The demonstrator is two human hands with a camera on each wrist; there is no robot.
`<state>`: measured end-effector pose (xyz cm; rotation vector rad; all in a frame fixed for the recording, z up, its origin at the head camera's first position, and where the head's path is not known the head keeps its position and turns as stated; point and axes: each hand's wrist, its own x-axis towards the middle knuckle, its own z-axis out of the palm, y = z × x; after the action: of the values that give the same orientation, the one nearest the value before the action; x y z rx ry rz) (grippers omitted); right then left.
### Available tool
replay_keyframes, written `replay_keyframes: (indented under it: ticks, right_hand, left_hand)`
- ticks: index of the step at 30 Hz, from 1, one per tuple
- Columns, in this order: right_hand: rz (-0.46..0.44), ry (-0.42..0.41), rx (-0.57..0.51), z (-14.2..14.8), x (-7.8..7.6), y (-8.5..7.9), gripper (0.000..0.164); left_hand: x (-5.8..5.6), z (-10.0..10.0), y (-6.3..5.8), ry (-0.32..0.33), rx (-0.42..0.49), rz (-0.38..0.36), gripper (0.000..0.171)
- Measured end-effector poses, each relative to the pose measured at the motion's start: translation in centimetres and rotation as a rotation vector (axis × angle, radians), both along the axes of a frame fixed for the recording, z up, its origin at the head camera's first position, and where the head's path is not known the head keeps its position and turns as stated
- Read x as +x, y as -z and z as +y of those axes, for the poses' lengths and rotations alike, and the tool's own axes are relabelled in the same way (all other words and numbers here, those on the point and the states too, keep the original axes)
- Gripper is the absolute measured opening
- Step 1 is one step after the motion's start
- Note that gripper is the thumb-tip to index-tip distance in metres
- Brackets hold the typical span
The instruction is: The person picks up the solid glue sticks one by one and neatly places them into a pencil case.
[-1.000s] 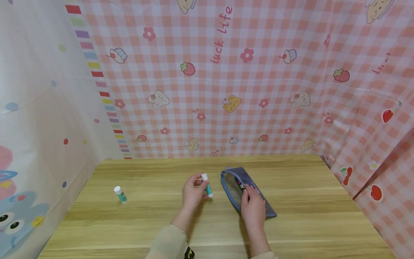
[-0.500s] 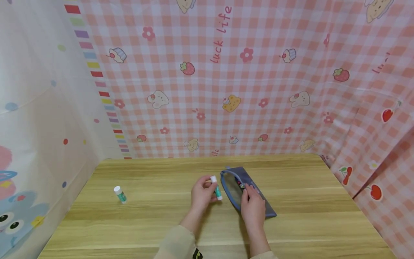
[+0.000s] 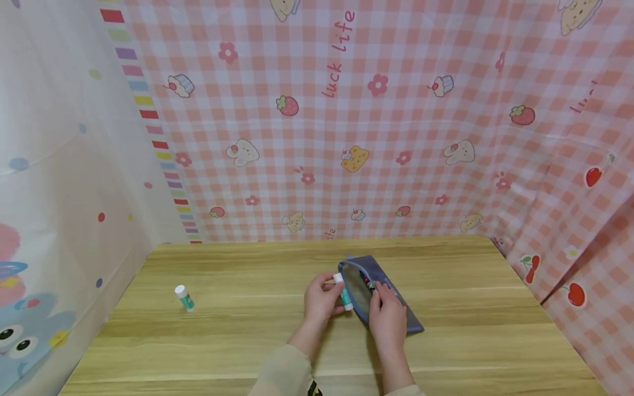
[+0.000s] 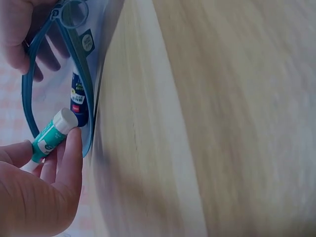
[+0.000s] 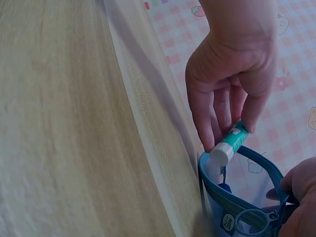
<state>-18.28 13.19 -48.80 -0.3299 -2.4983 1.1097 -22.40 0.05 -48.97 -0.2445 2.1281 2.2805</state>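
My left hand (image 3: 319,300) pinches a green glue stick (image 3: 345,298) with white ends between thumb and fingers. In the left wrist view this glue stick (image 4: 49,136) is tilted at the mouth of a grey-blue zip pouch (image 3: 378,269). My right hand (image 3: 388,319) grips the pouch's rim with fingers inside, and the mouth gapes wide. A dark blue tube (image 4: 79,101) with a red-and-white label lies inside the pouch, near the zip ring (image 5: 251,222). Far to the left, a second green glue stick (image 3: 185,298) with a white cap stands on the table.
The wood-grain table (image 3: 238,352) runs back to a pink checked cloth (image 3: 317,126) hung behind it. A white patterned cloth (image 3: 59,181) hangs on the left side, and more checked cloth drapes the right.
My left hand has moved right with the glue stick, from beside the pouch to its open mouth. The right hand, the pouch and the other glue stick have stayed in place.
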Motion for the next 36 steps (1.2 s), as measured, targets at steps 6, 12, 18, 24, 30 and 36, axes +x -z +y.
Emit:
replay_keyframes:
  ticks: [6,12,18,24,30,36]
  right_hand:
    - [0.008,-0.002,0.010,0.0,0.0,0.0,0.031]
    - [0.008,-0.005,0.010,0.1,-0.1,-0.1,0.031]
    - [0.014,-0.004,0.009,0.1,0.0,0.0,0.031]
    - [0.013,-0.003,0.009,0.0,0.0,0.0,0.031]
    - [0.005,-0.005,0.007,0.0,0.0,0.0,0.032]
    - [0.021,-0.007,0.009,0.1,0.0,0.2,0.031]
  left_hand:
    - [0.0,0.8,0.1,-0.010,0.047,-0.026,0.032]
    - [-0.3,1.5,0.0,-0.016,0.099,-0.046,0.032]
    - [-0.7,2.1,0.3,-0.024,0.092,-0.068,0.027]
    - [-0.7,2.5,0.5,-0.027,0.087,-0.095,0.030]
    - [-0.7,2.5,0.5,-0.028,0.091,-0.104,0.031]
    - [-0.7,2.4,0.6,-0.024,0.111,-0.105,0.030]
